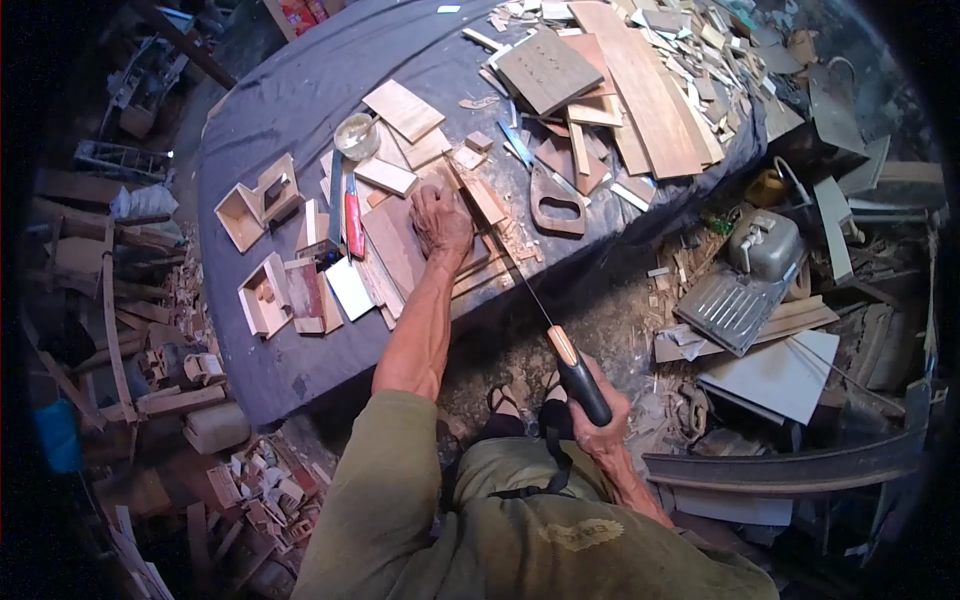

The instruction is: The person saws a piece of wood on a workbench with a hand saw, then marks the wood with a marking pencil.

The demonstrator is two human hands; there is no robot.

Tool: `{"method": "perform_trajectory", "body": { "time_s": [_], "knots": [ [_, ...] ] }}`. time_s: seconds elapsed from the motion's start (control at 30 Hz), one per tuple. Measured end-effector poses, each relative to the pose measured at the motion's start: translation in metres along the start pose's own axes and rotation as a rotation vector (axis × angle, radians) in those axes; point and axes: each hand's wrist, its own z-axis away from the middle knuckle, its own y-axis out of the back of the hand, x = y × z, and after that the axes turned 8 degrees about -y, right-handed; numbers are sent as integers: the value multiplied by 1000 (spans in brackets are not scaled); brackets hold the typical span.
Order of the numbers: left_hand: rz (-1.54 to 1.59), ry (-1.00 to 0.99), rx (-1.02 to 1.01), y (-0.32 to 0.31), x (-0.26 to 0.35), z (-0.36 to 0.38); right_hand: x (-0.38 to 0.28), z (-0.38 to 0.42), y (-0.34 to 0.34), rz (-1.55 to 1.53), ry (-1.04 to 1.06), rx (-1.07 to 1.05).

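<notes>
My right hand (602,412) is wrapped around the black and orange handle of a hand saw (582,378). The saw's thin blade (528,287) runs up and left to a strip of wood (482,197) at the table edge. With curled fingers, my left hand (441,222) presses down on a brown wooden board (392,240), left of the blade. Sawdust and chips lie around the strip. Whether the teeth are inside a cut is too small to tell.
A second handsaw (557,205) lies to the right. On the left are a red-handled tool (353,222), a glass jar (356,137) and small wooden boxes (265,295). Planks (640,90) and offcuts cover the far right. A metal sink (745,290) stands among scrap on the floor.
</notes>
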Motion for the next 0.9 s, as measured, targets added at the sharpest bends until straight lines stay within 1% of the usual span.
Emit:
{"method": "perform_trajectory", "body": {
  "time_s": [0.13, 0.23, 0.27, 0.37, 0.4, 0.5, 0.53, 0.6, 0.7, 0.73, 0.8, 0.83, 0.87, 0.9],
  "knots": [
    [9, -8, -9, -2, 2, 0, -5, 10, 4, 3, 23, -35],
    [30, 3, -14, 4, 6, -3, -8, 34, 15, 38, 54, 12],
    [39, 1, -11, 4, 5, -2, -10, 47, 25, 12, -80, -38],
    [58, -2, -50, 1, 0, 0, -11, 61, 35, 71, 23, 27],
    [63, -17, -54, 1, -3, 0, -12, 54, 30, 71, 77, 67],
    [58, -42, -24, -5, -4, 7, -39, -2, 1, 44, -67, -54],
    [46, -51, 8, -4, -5, 1, -41, -9, -6, -3, -76, -39],
    [43, -48, -11, -6, -5, -3, -32, -12, -11, -82, -114, -3],
    [34, -29, -6, -2, 1, 0, -8, -3, -14, -3, -24, 12],
    [39, -18, -9, 3, 6, 1, -8, 3, -12, -24, 15, 28],
    [31, -10, -13, 6, 5, -2, -1, 23, 1, 41, 29, 31],
    [27, -10, -26, 4, 4, 0, 4, 40, 10, 79, 28, 34],
    [21, -9, -33, 3, 3, 0, 8, 55, 19, 25, -102, 8],
    [26, -10, -30, 3, 3, 0, 6, 62, 23, 34, -50, 30]
  ]
}}
